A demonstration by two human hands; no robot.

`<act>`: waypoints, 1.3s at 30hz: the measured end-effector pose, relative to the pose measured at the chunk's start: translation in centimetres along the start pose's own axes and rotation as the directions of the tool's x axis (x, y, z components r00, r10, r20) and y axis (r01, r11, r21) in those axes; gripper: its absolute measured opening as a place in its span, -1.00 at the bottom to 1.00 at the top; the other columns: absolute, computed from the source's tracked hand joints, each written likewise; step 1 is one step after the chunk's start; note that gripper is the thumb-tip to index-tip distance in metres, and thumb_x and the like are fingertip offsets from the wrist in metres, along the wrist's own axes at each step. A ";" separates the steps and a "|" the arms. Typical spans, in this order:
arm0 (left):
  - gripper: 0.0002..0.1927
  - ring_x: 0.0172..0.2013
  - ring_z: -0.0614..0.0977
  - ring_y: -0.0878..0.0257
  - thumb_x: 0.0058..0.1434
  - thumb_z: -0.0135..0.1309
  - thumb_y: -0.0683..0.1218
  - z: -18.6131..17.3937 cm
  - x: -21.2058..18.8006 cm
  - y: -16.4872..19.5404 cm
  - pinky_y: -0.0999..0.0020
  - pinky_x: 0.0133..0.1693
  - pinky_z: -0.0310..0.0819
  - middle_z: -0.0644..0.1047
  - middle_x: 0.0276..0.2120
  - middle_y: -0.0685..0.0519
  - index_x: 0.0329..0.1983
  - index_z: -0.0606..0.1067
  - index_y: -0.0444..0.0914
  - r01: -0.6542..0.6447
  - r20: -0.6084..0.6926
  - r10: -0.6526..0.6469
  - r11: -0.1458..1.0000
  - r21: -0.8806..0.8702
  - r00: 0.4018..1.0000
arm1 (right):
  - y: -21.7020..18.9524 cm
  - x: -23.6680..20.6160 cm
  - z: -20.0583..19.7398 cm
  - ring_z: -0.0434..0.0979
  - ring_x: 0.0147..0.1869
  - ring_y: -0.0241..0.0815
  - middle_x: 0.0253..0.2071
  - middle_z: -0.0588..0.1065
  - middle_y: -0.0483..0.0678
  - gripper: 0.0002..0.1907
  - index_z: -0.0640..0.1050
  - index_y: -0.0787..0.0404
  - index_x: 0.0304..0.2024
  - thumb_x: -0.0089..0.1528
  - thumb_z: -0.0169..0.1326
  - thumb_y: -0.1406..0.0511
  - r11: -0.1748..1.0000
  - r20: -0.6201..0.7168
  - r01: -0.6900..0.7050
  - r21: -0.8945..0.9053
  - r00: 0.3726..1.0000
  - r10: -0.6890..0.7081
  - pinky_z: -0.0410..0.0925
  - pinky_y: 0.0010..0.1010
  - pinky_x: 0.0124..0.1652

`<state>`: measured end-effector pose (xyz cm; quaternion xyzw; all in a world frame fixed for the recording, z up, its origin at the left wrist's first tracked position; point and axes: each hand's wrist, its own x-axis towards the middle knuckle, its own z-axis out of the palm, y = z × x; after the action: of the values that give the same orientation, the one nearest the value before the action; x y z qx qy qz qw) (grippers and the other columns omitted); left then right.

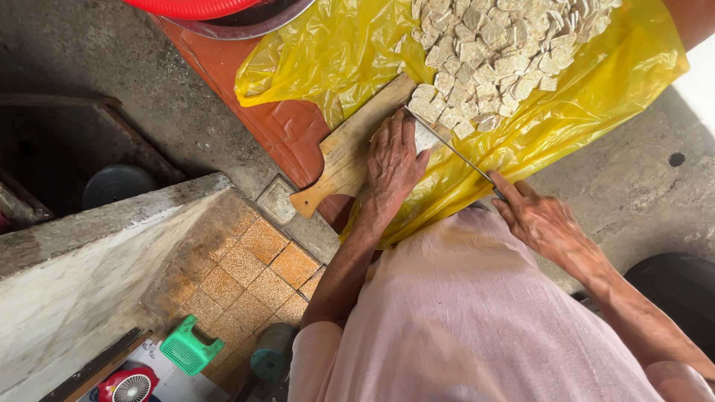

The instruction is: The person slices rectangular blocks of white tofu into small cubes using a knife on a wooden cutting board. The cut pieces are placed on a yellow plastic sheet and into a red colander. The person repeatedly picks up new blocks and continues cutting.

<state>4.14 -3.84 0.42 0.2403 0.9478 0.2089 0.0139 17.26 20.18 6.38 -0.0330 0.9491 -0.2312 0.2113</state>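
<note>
My left hand (392, 162) lies flat on a wooden cutting board (346, 149), its fingers pressing a pale block (426, 136) against the blade. My right hand (542, 221) grips the handle of a long knife (453, 145), whose blade runs diagonally beside my left fingertips. Beyond the blade, a heap of several pale cut squares (495, 56) is spread over a yellow plastic sheet (596, 97). The knife handle is hidden in my fist.
A red-brown mat (253, 89) lies under the board on the concrete floor. A red-rimmed basin (216, 11) stands at the top. A low concrete wall (97, 246), tan tiles (246, 275), a green stool (189, 348) and a dark round object (681, 290) surround me.
</note>
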 end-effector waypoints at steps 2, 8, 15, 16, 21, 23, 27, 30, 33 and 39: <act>-0.23 0.22 0.44 -0.18 0.07 0.34 0.04 0.1 -0.1 0.0 -0.07 0.16 0.41 0.36 0.24 -0.27 0.24 0.31 -0.41 -0.005 -0.003 0.005 1.000 0.011 1.000 | -0.3 0.6 0.3 0.57 -0.52 0.07 -0.14 0.53 0.16 -0.42 0.24 0.03 0.43 0.37 -0.10 0.11 0.999 0.035 -0.032 -0.022 0.999 0.033 0.48 -0.17 -0.53; -0.23 0.22 0.43 -0.19 0.08 0.34 0.05 0.1 0.0 -0.1 -0.06 0.16 0.40 0.35 0.25 -0.26 0.24 0.31 -0.40 -0.002 -0.022 0.003 1.000 0.010 1.000 | -1.3 7.6 2.1 0.56 -0.48 0.06 -0.10 0.53 0.15 -0.43 0.19 0.02 0.48 0.42 -0.14 0.12 0.998 -0.001 0.053 0.041 0.999 -0.053 0.47 -0.15 -0.51; -0.27 0.22 0.44 -0.17 0.09 0.34 0.06 0.1 -0.1 -0.1 -0.02 0.19 0.39 0.35 0.25 -0.24 0.20 0.33 -0.38 0.030 -0.026 -0.031 0.999 -0.011 0.999 | -0.4 1.9 0.3 0.58 -0.39 0.20 -0.17 0.53 0.17 -0.42 0.26 0.06 0.44 0.37 -0.06 0.13 0.999 -0.042 0.040 0.011 0.998 -0.040 0.48 -0.02 -0.39; -0.27 0.22 0.44 -0.16 0.10 0.34 0.07 0.2 -0.1 -0.1 -0.02 0.19 0.39 0.35 0.25 -0.24 0.21 0.33 -0.39 0.026 -0.030 -0.026 1.000 -0.005 0.999 | -0.3 0.9 0.1 0.58 -0.41 0.21 -0.17 0.54 0.16 -0.42 0.26 0.04 0.43 0.36 -0.05 0.13 1.000 -0.004 -0.009 -0.011 1.000 0.009 0.49 -0.01 -0.39; -0.25 0.23 0.43 -0.18 0.08 0.33 0.07 0.7 -0.3 0.0 -0.04 0.21 0.37 0.34 0.26 -0.24 0.23 0.33 -0.39 0.027 -0.012 -0.027 1.000 0.004 1.000 | -0.9 0.6 0.7 0.59 -0.39 0.26 -0.11 0.53 0.19 -0.41 0.24 0.01 0.44 0.36 -0.07 0.12 0.999 -0.014 -0.034 -0.007 0.999 0.034 0.49 0.04 -0.40; -0.23 0.25 0.42 -0.18 0.08 0.33 0.07 0.9 -0.5 -0.1 -0.05 0.22 0.36 0.34 0.27 -0.23 0.25 0.32 -0.39 0.033 -0.012 -0.033 0.999 0.013 0.999 | -1.2 3.2 1.7 0.60 -0.38 0.23 -0.10 0.52 0.20 -0.41 0.19 -0.01 0.47 0.40 -0.10 0.11 0.997 0.058 -0.070 0.010 0.996 0.070 0.48 0.01 -0.39; -0.22 0.31 0.36 -0.19 0.14 0.33 0.08 1.4 -0.5 -0.4 -0.08 0.29 0.31 0.29 0.33 -0.23 0.29 0.29 -0.37 0.047 0.001 -0.047 0.999 0.014 0.999 | -1.5 7.6 3.4 0.60 -0.34 0.20 -0.05 0.52 0.21 -0.38 0.15 -0.01 0.49 0.40 -0.10 0.12 0.999 -0.027 0.016 -0.029 0.999 -0.017 0.49 -0.07 -0.38; -0.10 0.28 0.26 -0.30 0.04 0.35 0.15 1.6 -0.3 -0.8 -0.29 0.22 0.18 0.20 0.30 -0.34 0.28 0.24 -0.40 0.031 0.028 -0.032 0.999 0.025 0.999 | -0.9 7.9 3.7 0.61 -0.24 0.18 -0.04 0.54 0.19 -0.36 0.18 0.00 0.52 0.40 -0.10 0.11 0.994 -0.107 0.104 -0.022 0.989 -0.106 0.51 -0.05 -0.32; -0.08 0.27 0.22 -0.34 0.01 0.35 0.13 1.3 -0.5 -1.4 -0.38 0.20 0.11 0.14 0.30 -0.38 0.32 0.22 -0.34 0.018 0.045 -0.019 0.999 0.035 0.999 | 0.1 7.8 3.8 0.66 -0.24 0.04 0.15 0.50 0.15 -0.39 0.17 -0.01 0.47 0.38 -0.14 0.09 0.974 0.041 -0.009 0.226 0.999 0.000 0.60 -0.15 -0.36; -0.11 0.31 0.29 -0.20 0.06 0.34 0.04 0.4 -0.7 -1.3 -0.22 0.22 0.20 0.21 0.37 -0.22 0.41 0.21 -0.26 0.046 0.041 -0.045 0.999 -0.025 0.998 | 3.5 7.2 2.6 0.62 0.01 0.10 0.13 0.53 0.24 -0.41 0.21 0.17 0.52 0.48 -0.07 0.14 0.959 -0.179 -0.017 0.282 0.981 0.070 0.52 -0.17 -0.05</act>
<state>4.22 -5.01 -0.49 0.2226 0.9499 0.2158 0.0407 11.96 21.04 -0.05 0.0402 0.9232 -0.3599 0.1286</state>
